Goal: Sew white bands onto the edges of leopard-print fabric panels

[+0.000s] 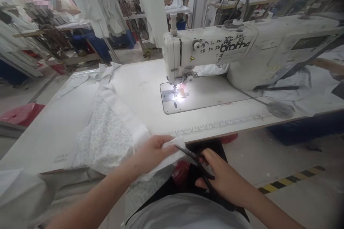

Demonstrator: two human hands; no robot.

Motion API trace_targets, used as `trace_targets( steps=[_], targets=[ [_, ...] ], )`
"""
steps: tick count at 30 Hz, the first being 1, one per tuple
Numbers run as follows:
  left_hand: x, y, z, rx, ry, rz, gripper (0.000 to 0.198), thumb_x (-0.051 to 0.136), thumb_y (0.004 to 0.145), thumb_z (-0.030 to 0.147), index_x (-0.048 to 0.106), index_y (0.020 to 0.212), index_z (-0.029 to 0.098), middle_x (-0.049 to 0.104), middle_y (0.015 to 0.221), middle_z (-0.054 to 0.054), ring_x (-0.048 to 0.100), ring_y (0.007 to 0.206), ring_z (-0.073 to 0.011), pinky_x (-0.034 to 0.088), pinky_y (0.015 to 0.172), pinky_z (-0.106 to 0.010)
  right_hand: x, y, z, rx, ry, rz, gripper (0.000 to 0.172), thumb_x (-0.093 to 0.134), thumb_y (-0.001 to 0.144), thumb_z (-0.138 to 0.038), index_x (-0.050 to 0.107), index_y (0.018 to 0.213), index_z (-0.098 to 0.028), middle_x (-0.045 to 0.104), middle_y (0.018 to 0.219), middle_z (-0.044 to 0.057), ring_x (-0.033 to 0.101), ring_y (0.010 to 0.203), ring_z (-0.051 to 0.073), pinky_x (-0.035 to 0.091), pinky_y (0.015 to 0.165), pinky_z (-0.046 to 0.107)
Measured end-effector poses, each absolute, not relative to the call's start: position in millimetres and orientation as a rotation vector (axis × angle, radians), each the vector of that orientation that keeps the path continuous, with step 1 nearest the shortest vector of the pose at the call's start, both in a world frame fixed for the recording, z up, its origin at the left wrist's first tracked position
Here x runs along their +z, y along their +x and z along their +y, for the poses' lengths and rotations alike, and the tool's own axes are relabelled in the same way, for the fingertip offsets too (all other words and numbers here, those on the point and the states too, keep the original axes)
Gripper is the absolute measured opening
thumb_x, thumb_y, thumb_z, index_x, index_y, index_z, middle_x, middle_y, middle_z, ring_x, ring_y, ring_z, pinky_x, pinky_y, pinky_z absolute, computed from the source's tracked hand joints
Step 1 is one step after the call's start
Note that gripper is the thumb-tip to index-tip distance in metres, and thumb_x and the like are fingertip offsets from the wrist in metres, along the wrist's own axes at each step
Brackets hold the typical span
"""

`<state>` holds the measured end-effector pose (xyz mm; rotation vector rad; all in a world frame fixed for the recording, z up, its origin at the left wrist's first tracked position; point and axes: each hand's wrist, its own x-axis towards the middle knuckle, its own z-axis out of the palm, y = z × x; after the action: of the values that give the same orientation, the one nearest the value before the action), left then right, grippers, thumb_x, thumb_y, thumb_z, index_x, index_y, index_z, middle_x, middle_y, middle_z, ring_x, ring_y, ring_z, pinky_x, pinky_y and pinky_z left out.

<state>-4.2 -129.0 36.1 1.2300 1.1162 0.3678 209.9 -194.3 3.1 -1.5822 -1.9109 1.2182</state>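
Note:
My left hand (153,154) pinches the edge of a white fabric piece (113,125) at the front edge of the sewing table (134,78). Black scissors (200,164) are in my right hand (217,171), with my fingers around the handles. The scissor tips reach the fabric edge close beside my left fingertips. Part of the fabric has a faint pattern and spreads over the table to the left; some hangs over the front edge toward my lap.
A white sewing machine (209,50) with its lamp lit stands behind my hands. A printed ruler (209,127) runs along the table's front. More cloth (298,86) lies at the right, near another person's arm (329,66). Grey cloth hangs at lower left.

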Motion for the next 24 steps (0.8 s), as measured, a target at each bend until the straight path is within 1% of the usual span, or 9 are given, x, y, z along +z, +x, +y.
trace_targets(
  steps=[2, 4, 9, 12, 15, 17, 19, 21, 24],
  targets=[
    [35.0, -1.5, -133.6, 0.372, 1.248, 1.086, 0.030, 0.057, 0.078, 0.043, 0.070, 0.093, 0.020, 0.070, 0.088, -0.004, 0.063, 0.080, -0.0185, 0.047, 0.072, -0.025, 2.4, 208.3, -197.4, 1.198, -1.588, -1.905, 0.028, 0.065, 0.067, -0.017, 0.040, 0.077, -0.022, 0.050, 0.086, -0.001, 0.050, 0.077, 0.017, 0.042, 0.065, 0.027],
    [32.0, 0.4, -137.0, 0.363, 1.256, 1.089, 0.030, 0.057, 0.078, 0.043, 0.070, 0.092, 0.019, 0.070, 0.086, -0.004, 0.063, 0.077, -0.0186, 0.047, 0.070, -0.026, -4.2, 208.7, -203.0, 1.160, -1.637, -1.903, 0.030, 0.067, 0.066, -0.020, 0.038, 0.072, -0.022, 0.050, 0.080, -0.002, 0.049, 0.070, 0.016, 0.040, 0.060, 0.026],
    [22.7, 4.5, -143.5, 0.338, 1.252, 1.126, 0.025, 0.062, 0.073, 0.041, 0.071, 0.076, 0.018, 0.068, 0.071, -0.003, 0.062, 0.073, -0.0204, 0.047, 0.065, -0.026, -25.4, 214.8, -222.4, 1.164, -1.746, -1.940, 0.031, 0.063, 0.071, -0.025, 0.034, 0.059, -0.022, 0.046, 0.061, -0.004, 0.046, 0.057, 0.016, 0.030, 0.051, 0.025],
    [20.3, 9.8, -146.4, 0.299, 1.293, 1.109, 0.022, 0.063, 0.071, 0.039, 0.071, 0.073, 0.019, 0.067, 0.068, -0.002, 0.062, 0.076, -0.0213, 0.048, 0.069, -0.028, -29.0, 216.8, -228.7, 1.140, -1.741, -1.920, 0.028, 0.061, 0.067, -0.020, 0.034, 0.061, -0.022, 0.048, 0.063, -0.004, 0.046, 0.058, 0.015, 0.031, 0.051, 0.024],
    [20.8, 14.4, -148.4, 0.285, 1.313, 1.070, 0.021, 0.062, 0.072, 0.039, 0.071, 0.076, 0.020, 0.067, 0.073, -0.002, 0.061, 0.080, -0.0212, 0.047, 0.072, -0.028, -29.8, 217.9, -229.2, 1.123, -1.736, -1.906, 0.027, 0.061, 0.068, -0.023, 0.035, 0.063, -0.022, 0.049, 0.065, -0.004, 0.047, 0.058, 0.016, 0.032, 0.052, 0.024],
    [21.8, 14.3, -148.6, 0.272, 1.293, 1.087, 0.024, 0.061, 0.074, 0.041, 0.070, 0.076, 0.020, 0.067, 0.074, -0.003, 0.061, 0.078, -0.0201, 0.047, 0.068, -0.027, -31.4, 219.6, -229.3, 1.177, -1.733, -1.867, 0.028, 0.058, 0.071, -0.027, 0.033, 0.060, -0.022, 0.047, 0.061, -0.004, 0.046, 0.057, 0.016, 0.031, 0.051, 0.025],
    [22.5, 11.1, -147.7, 0.261, 1.235, 1.157, 0.028, 0.060, 0.074, 0.045, 0.069, 0.077, 0.019, 0.066, 0.072, -0.003, 0.060, 0.069, -0.0177, 0.046, 0.059, -0.023, -33.6, 221.8, -231.2, 1.220, -1.736, -1.805, 0.028, 0.055, 0.074, -0.029, 0.031, 0.059, -0.022, 0.045, 0.059, -0.004, 0.046, 0.056, 0.016, 0.032, 0.051, 0.025],
    [22.7, 6.1, -146.1, 0.297, 1.151, 1.242, 0.032, 0.060, 0.074, 0.049, 0.067, 0.082, 0.019, 0.066, 0.071, -0.002, 0.058, 0.061, -0.0148, 0.043, 0.051, -0.021, -35.6, 223.3, -234.5, 1.196, -1.734, -1.786, 0.026, 0.053, 0.075, -0.028, 0.032, 0.063, -0.023, 0.045, 0.062, -0.003, 0.047, 0.058, 0.016, 0.034, 0.052, 0.025],
    [22.6, 0.1, -143.7, 0.412, 1.035, 1.292, 0.033, 0.061, 0.073, 0.050, 0.063, 0.084, 0.019, 0.065, 0.070, -0.001, 0.056, 0.056, -0.0119, 0.042, 0.049, -0.019, -37.1, 221.8, -238.8, 1.102, -1.734, -1.859, 0.023, 0.055, 0.072, -0.025, 0.032, 0.068, -0.023, 0.049, 0.072, -0.002, 0.049, 0.063, 0.018, 0.036, 0.054, 0.027]
  ],
)
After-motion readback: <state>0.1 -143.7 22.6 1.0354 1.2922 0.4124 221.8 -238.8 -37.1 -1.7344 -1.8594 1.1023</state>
